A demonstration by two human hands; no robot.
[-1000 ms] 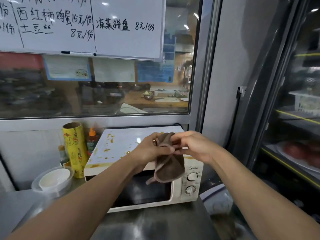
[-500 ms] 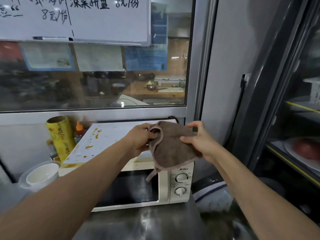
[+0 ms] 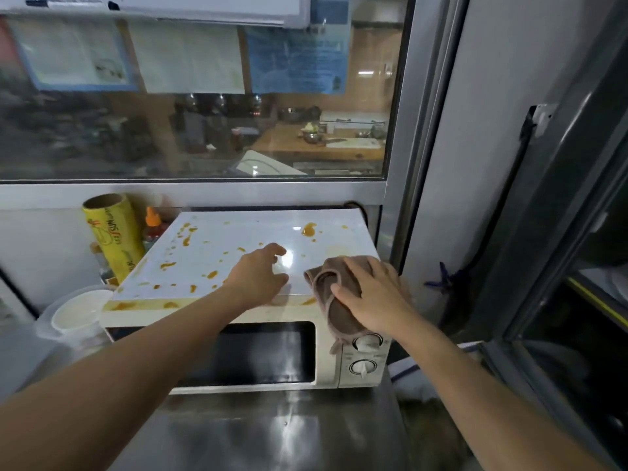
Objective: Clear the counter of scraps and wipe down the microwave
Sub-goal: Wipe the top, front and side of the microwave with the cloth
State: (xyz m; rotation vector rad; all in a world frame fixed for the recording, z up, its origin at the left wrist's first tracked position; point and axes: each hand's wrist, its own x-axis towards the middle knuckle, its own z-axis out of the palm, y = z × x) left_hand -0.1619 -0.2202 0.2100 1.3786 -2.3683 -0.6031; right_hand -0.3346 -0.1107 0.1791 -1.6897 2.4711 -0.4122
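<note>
My right hand (image 3: 373,297) lies flat on the brown cloth (image 3: 334,300). My fingers are straight and a little spread, and they press the cloth down on the right front corner of the microwave (image 3: 238,266). Part of the cloth hangs over the front edge, just above the top knob (image 3: 366,342). A second knob (image 3: 362,366) sits under that one.

My left hand (image 3: 258,280) is over the top of the microwave, just beside the cloth but not touching it. It holds nothing. Its fingers are loose and a bit bent, and they point to the back. I cannot tell if the fingertips touch the top or float just above it.

The top of the microwave is white and shiny. It has many orange sauce spots (image 3: 185,239) on it. A big spot (image 3: 308,229) is near the back right. More sauce runs along the front edge (image 3: 129,305) on the left. The dark door of the microwave is closed.

The microwave sits on a shiny metal counter (image 3: 272,433). To its left stands a yellow roll (image 3: 114,236), and a bottle with an orange cap (image 3: 153,226) is just behind it. A clear tub with a white bowl (image 3: 80,312) inside is at the front left corner. Behind all this is a big window (image 3: 204,130).
</note>
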